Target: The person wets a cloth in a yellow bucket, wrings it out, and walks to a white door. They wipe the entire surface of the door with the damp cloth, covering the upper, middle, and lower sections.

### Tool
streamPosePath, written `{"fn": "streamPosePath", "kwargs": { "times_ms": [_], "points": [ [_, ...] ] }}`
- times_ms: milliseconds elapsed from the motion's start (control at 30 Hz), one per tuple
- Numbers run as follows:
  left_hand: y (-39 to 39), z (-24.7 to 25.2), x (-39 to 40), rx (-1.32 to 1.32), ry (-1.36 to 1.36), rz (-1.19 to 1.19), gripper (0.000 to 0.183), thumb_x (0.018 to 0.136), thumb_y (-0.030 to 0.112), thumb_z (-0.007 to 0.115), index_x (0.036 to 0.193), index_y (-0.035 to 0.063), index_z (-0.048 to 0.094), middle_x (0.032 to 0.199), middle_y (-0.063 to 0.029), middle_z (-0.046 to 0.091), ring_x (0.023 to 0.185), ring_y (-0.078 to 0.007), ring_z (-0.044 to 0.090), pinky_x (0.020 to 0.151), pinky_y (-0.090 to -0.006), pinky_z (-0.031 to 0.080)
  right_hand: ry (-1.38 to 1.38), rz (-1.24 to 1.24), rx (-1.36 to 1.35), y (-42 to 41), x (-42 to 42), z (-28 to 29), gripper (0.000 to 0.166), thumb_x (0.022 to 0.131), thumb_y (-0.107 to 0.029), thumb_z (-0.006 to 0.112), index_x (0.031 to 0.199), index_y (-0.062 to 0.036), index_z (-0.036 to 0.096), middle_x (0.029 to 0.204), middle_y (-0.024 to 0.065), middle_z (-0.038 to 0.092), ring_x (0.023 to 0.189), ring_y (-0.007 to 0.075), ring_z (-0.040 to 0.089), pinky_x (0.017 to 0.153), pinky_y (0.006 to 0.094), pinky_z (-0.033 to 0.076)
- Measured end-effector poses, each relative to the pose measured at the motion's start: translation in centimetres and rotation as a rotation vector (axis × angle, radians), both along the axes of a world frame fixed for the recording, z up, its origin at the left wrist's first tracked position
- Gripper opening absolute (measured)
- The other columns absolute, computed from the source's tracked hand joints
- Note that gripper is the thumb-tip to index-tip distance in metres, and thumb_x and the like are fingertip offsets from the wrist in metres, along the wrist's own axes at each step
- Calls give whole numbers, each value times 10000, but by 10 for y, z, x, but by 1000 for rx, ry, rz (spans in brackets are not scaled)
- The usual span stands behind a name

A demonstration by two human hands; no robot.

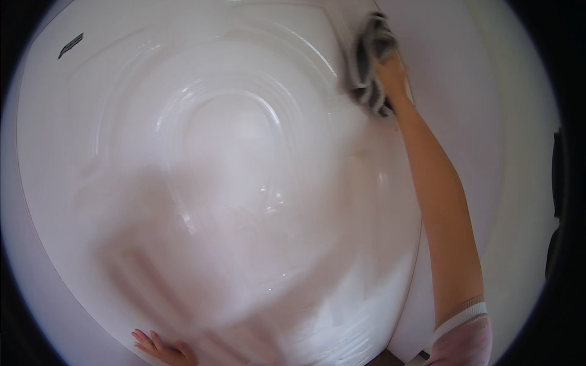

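Observation:
Before me spreads a glossy white panel [238, 137] with raised, rounded mouldings, one of them an oval near its middle. My right hand [393, 75] reaches to the panel's upper right edge and grips a dark grey cloth [366, 68] with pale edging. The cloth is bunched, blurred and pressed against the moulded surface there. At the lower left, my left hand [165, 351] holds nothing; its fingers are apart, and it appears to rest by the panel's edge. Part of that hand is cut off by the bottom of the picture.
A small dark strip [71, 45] is on the panel at the upper left. Right of the panel runs a plain pale surface [462, 114], with dark objects [557, 174] at the far right rim. Shadows and reflections cover the panel's lower half.

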State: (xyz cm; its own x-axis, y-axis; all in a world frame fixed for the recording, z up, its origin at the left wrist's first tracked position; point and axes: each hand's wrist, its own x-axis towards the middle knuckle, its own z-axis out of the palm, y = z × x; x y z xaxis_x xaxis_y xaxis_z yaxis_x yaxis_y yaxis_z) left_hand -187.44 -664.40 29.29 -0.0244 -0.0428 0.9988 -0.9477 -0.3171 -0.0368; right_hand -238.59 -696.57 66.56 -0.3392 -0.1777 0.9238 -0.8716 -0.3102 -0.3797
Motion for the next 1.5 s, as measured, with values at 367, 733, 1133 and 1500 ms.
{"fn": "streamPosePath", "kwargs": {
  "times_ms": [367,733,1133,1500],
  "points": [
    [15,0,-18,21,55,-103,561,850,331,407,1354,96,332,1420,-231,254,1320,-449,190,1038,-623,45,-492,288,-1,92,70,91,976,676,-667,445,1404,-49,242,1445,251,143,1337,437,31,977,682,-2],
    [46,12,-62,28,27,-91,555,835,296,415,1337,70,344,1424,-230,242,1331,-429,178,1041,-611,42,253,328,-434,281,306,79,761,758,-536,482,1375,-117,331,1442,189,239,1341,416,130,985,698,20],
    [75,14,-106,44,57,-30,569,883,371,374,1375,94,304,1433,-224,230,1330,-432,178,1034,-629,42,1176,872,-857,304,268,-10,633,631,-433,692,1203,-200,552,1368,129,368,1332,297,227,1059,615,42],
    [121,20,-125,228,102,54,556,822,320,500,1243,-33,418,1352,-353,260,1263,-524,227,995,-670,98,395,171,-384,203,18,2,731,722,-477,522,1322,-77,405,1410,134,333,1337,288,235,1041,622,62]
  ]
}}
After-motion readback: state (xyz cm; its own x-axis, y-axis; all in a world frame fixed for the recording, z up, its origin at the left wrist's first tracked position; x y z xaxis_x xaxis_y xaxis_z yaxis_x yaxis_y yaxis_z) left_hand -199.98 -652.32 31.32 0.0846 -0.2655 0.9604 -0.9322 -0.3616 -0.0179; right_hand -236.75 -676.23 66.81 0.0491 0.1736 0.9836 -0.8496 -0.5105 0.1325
